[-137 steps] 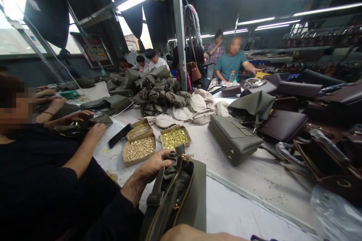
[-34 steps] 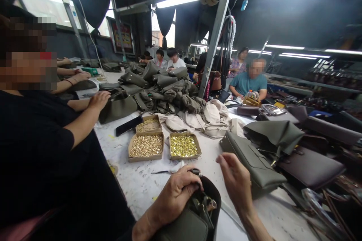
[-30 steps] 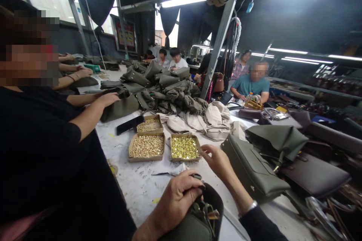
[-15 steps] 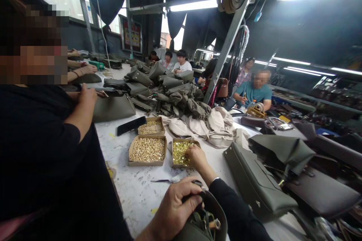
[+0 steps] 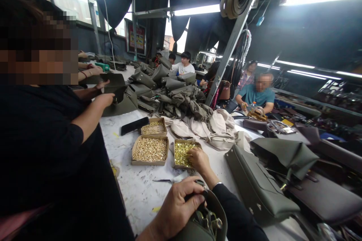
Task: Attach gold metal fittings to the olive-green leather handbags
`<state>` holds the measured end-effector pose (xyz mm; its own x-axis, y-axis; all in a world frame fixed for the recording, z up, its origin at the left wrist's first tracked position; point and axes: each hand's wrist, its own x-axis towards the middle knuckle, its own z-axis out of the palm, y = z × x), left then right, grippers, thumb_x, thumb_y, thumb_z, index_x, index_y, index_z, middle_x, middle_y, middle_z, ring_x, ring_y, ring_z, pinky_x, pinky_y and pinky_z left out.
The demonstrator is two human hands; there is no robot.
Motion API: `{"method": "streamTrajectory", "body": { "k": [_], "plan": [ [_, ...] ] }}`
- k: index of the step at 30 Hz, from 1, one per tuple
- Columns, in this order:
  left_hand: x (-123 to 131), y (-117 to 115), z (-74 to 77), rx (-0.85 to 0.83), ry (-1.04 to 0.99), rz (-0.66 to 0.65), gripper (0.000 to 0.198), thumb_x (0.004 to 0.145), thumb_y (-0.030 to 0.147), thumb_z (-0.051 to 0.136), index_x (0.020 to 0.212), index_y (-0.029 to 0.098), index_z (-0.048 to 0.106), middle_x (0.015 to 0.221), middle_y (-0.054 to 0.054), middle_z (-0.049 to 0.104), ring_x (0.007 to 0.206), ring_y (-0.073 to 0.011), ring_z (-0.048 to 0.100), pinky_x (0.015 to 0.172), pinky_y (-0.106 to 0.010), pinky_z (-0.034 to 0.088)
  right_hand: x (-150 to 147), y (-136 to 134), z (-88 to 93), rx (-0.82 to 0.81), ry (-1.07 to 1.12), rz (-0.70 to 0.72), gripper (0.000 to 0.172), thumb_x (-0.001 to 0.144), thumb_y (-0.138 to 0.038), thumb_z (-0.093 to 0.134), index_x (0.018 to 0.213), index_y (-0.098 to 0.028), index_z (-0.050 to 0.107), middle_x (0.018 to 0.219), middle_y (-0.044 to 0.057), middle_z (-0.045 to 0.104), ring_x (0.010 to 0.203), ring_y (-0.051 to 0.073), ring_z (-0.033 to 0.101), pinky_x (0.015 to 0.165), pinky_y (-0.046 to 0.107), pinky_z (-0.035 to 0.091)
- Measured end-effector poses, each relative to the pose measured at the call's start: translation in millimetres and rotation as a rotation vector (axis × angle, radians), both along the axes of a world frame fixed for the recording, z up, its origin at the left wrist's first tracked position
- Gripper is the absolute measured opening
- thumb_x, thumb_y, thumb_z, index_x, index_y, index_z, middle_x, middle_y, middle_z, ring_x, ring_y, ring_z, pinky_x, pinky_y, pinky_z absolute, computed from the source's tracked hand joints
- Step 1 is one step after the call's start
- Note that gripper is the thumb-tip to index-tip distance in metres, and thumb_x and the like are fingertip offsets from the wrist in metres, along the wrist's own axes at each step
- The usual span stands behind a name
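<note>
At the bottom middle, my left hand (image 5: 181,205) is closed on the upper edge of a dark olive handbag (image 5: 219,211), thumb and fingers pinching it near a strap end. Straps and gold-coloured metal fittings show inside the bag's opening. My right hand (image 5: 199,160) reaches into a small cardboard box (image 5: 177,166) of shiny gold metal pieces, its fingertips down among them. What those fingers hold, if anything, is hidden. Just left stands a larger box (image 5: 149,150) full of small gold studs, with a third box (image 5: 154,126) behind it.
A thin pointed tool (image 5: 166,180) and a dark phone-like slab (image 5: 135,125) lie on the white table (image 5: 124,177). Olive bags (image 5: 257,180) crowd the right; pale cloth pieces (image 5: 198,126) are behind the boxes. A co-worker (image 5: 42,139) in black handles a bag on the left.
The view has shifted slightly. The co-worker on the left has moved both hands onto a bag and lifted its flap. My hands stay in nearly the same places.
</note>
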<state>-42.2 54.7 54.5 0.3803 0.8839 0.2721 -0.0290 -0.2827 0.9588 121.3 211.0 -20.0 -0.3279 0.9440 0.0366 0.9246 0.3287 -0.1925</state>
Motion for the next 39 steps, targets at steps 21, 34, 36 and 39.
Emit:
{"method": "streamTrajectory", "body": {
  "k": [21,34,36,39],
  "plan": [
    [1,-2,2.5,0.005,-0.027,0.010,0.017,0.089,0.019,0.064,0.079,0.016,0.077,0.097,-0.008,0.073,0.097,-0.0208,0.067,0.092,-0.027,0.049,7,3,-11.8,-0.159,0.473,-0.054,0.021,0.098,-0.033,0.066,0.110,-0.016,0.068,0.115,0.007,0.069,0.106,0.023,0.066,0.094,0.046,0.056],
    [2,0,4.5,0.026,0.059,0.089,0.014,0.088,0.022,0.066,0.084,0.017,0.078,0.103,-0.008,0.075,0.106,-0.0237,0.068,0.100,-0.031,0.049,42,-41,20.5,-0.170,1.634,-0.373,0.045,0.066,-0.052,0.090,0.090,-0.019,0.070,0.086,0.002,0.075,0.080,0.016,0.074,0.074,0.025,0.063],
    [2,1,4.9,0.038,0.080,0.097,0.016,0.089,0.022,0.065,0.083,0.018,0.078,0.103,-0.008,0.076,0.109,-0.0242,0.067,0.101,-0.031,0.048,54,-63,21.8,-0.179,1.735,-0.436,0.044,0.062,-0.047,0.094,0.086,-0.019,0.071,0.085,0.002,0.076,0.079,0.016,0.075,0.070,0.023,0.064],
    [4,2,6.3,0.068,0.115,0.094,0.019,0.091,0.023,0.062,0.081,0.018,0.077,0.099,-0.008,0.076,0.104,-0.0230,0.069,0.096,-0.030,0.051,66,-99,20.5,-0.186,1.852,-0.520,0.041,0.059,-0.041,0.098,0.083,-0.018,0.073,0.085,0.003,0.077,0.079,0.015,0.076,0.071,0.019,0.064]
  ]
}}
